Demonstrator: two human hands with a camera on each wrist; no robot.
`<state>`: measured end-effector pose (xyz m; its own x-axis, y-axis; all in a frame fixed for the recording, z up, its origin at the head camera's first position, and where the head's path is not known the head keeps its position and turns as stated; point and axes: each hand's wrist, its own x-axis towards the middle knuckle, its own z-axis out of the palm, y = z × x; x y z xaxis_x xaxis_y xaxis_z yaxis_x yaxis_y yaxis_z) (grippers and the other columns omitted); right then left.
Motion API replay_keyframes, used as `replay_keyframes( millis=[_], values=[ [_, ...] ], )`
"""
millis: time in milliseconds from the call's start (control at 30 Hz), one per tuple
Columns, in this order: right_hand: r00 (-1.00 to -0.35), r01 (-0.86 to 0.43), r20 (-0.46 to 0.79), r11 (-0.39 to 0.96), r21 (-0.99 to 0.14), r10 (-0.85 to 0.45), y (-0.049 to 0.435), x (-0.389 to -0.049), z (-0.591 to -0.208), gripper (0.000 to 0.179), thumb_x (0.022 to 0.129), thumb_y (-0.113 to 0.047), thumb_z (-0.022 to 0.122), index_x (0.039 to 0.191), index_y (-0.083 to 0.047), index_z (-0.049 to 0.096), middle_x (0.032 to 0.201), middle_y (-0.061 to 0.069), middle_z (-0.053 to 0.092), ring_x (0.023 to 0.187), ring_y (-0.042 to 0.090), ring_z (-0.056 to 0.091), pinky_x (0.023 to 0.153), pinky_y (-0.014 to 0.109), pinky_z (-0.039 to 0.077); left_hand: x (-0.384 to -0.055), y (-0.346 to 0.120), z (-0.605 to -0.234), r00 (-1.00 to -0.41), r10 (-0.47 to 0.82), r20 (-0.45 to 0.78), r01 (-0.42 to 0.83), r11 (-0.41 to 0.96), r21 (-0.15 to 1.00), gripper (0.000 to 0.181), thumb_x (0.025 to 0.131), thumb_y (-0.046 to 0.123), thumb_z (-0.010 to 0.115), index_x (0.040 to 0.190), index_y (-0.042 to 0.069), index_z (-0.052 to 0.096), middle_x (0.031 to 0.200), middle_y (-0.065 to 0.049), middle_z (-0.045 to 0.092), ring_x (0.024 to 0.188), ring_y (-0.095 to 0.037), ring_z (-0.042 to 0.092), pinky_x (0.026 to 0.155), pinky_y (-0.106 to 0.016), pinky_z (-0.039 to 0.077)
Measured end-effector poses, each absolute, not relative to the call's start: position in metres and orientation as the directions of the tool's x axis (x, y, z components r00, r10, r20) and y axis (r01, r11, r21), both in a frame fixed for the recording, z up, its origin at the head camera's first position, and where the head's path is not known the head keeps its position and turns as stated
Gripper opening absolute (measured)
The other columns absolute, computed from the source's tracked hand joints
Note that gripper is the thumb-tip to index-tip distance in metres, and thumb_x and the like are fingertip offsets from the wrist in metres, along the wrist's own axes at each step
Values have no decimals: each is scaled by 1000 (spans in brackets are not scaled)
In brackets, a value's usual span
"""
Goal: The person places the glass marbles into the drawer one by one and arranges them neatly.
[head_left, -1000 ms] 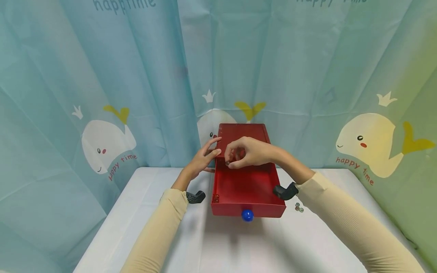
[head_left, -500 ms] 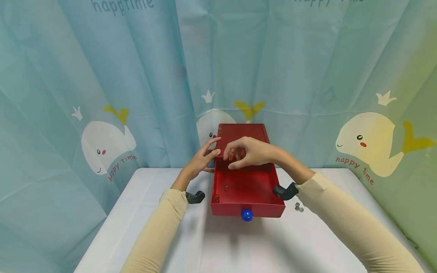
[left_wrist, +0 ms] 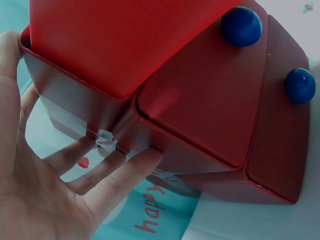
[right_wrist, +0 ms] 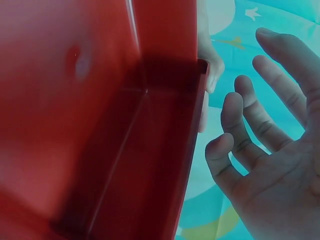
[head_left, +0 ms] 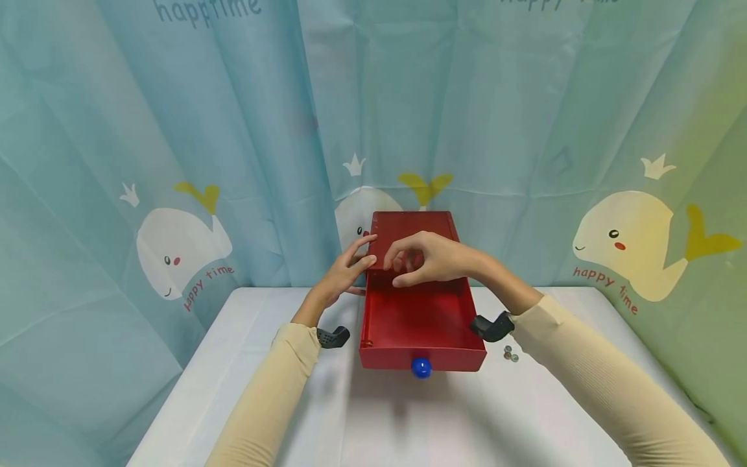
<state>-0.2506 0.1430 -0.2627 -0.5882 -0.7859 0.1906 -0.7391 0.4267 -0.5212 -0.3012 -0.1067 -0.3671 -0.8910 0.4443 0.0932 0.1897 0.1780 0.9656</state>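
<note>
A red drawer unit (head_left: 413, 239) stands on the table, its top drawer (head_left: 420, 318) pulled out and showing a blue knob (head_left: 421, 368). My left hand (head_left: 344, 275) steadies the unit's left side, fingers spread along it; the left wrist view shows fingertips (left_wrist: 152, 157) against the red wall. Over the back of the drawer hovers my right hand (head_left: 428, 256), thumb and fingers apart and holding nothing. Small glass balls that look like marbles (head_left: 367, 343) lie in the drawer's front left corner, partly hidden by its front wall.
Several more marbles (head_left: 510, 354) lie together on the white tablecloth (head_left: 560, 402) to the right of the drawer. Lower drawers (left_wrist: 200, 95) with blue knobs (left_wrist: 300, 86) sit beneath the open one. A whale-print curtain (head_left: 502, 117) hangs behind.
My right hand let go of a marble, which dropped into the drawer and rolled toward the front left corner. The left hand has stayed in place.
</note>
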Motion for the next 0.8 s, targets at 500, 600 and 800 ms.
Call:
replay_keyframes(
  millis=[500, 600, 800],
  values=[
    [-622, -728, 214, 456, -512, -753, 163, -246, -253, 32, 88, -26, 81, 116, -14, 73, 97, -2, 70, 87, 18, 65, 74, 38, 60, -304, -109, -370, -884, 456, 106, 214, 192, 958, 59, 102, 43, 57, 157, 43, 35, 157, -12, 42, 139, -38, 45, 86, -60, 57],
    [-643, -717, 223, 474, -511, -733, 171, -243, -250, 33, 87, -25, 82, 117, -13, 73, 94, -5, 68, 83, 19, 65, 70, 37, 61, -305, -109, -370, -882, 459, 106, 212, 186, 959, 60, 102, 42, 57, 158, 41, 34, 158, -13, 40, 140, -39, 44, 87, -62, 57],
    [-685, -697, 268, 503, -511, -677, 189, -238, -252, 35, 86, -22, 82, 118, -13, 72, 91, -4, 67, 79, 18, 64, 66, 35, 59, -305, -108, -368, -884, 456, 102, 200, 172, 965, 59, 102, 43, 57, 157, 42, 36, 157, -13, 41, 141, -38, 43, 87, -62, 56]
  ],
)
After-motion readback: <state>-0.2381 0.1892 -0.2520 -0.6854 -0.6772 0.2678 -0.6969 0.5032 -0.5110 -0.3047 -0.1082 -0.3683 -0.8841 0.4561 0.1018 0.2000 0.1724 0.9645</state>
